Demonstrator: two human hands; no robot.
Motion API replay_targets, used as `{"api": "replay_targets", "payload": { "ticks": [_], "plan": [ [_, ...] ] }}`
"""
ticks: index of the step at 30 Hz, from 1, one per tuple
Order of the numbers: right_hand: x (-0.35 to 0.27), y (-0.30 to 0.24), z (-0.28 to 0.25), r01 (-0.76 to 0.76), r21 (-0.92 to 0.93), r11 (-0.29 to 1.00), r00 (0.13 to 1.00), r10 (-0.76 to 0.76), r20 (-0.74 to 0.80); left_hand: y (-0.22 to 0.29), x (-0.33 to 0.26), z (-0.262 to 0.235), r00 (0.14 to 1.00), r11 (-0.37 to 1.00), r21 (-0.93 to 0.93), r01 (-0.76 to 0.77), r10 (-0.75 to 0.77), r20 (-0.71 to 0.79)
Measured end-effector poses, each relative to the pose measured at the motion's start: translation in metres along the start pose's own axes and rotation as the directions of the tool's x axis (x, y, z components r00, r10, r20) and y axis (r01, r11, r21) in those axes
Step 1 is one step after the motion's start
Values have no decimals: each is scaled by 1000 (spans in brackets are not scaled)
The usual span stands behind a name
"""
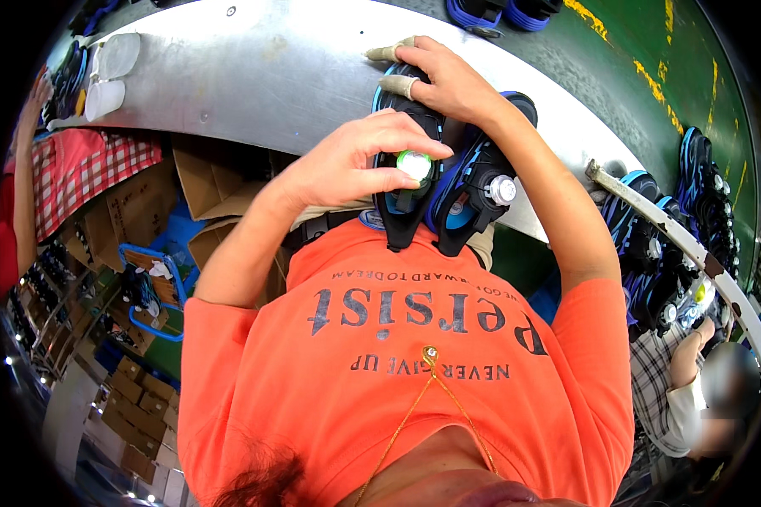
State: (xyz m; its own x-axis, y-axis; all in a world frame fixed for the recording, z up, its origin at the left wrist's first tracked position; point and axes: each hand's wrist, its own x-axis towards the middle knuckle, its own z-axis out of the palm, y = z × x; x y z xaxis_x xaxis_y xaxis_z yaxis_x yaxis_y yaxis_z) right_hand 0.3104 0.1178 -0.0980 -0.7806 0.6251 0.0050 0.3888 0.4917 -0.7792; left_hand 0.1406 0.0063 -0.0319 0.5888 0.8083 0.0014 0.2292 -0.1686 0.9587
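A pair of black and blue shoes stands on the metal bench against my body, heels toward me. On the left shoe (408,215), a round knob (414,165) glows white and green. My left hand (351,160) pinches around that knob with thumb and forefinger. My right hand (448,80), with pale cloth covers on two fingers, reaches over the left shoe's toe and grips it; the thumb is hidden. Under my right wrist stands the right shoe (473,182), its clear round knob (502,190) unlit.
The metal bench (254,76) curves across the front, with clear plastic cups (114,72) at its left. More shoes (706,177) lie beyond a worn white rail (676,228) at right. Cardboard boxes (216,182) and a blue-framed cart (165,275) stand below left. Other people work on both sides.
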Motion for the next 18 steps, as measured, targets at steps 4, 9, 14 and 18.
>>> {"api": "replay_targets", "payload": {
  "ticks": [4,9,14,18],
  "plan": [
    [2,10,4,12,10,1000,999,-12,-35,12,1,2,977,977,19,211,-210,-40],
    [0,11,3,-22,1,1000,1000,22,-14,11,-7,31,929,971,183,155,-80,-362],
    [-2,6,0,-43,100,994,998,48,-44,7,2,2,999,985,167,33,-28,-32],
    [-17,5,-20,13,-23,1000,940,-20,-340,28,-24,17,859,960,-191,205,-270,-435]
  ]
}}
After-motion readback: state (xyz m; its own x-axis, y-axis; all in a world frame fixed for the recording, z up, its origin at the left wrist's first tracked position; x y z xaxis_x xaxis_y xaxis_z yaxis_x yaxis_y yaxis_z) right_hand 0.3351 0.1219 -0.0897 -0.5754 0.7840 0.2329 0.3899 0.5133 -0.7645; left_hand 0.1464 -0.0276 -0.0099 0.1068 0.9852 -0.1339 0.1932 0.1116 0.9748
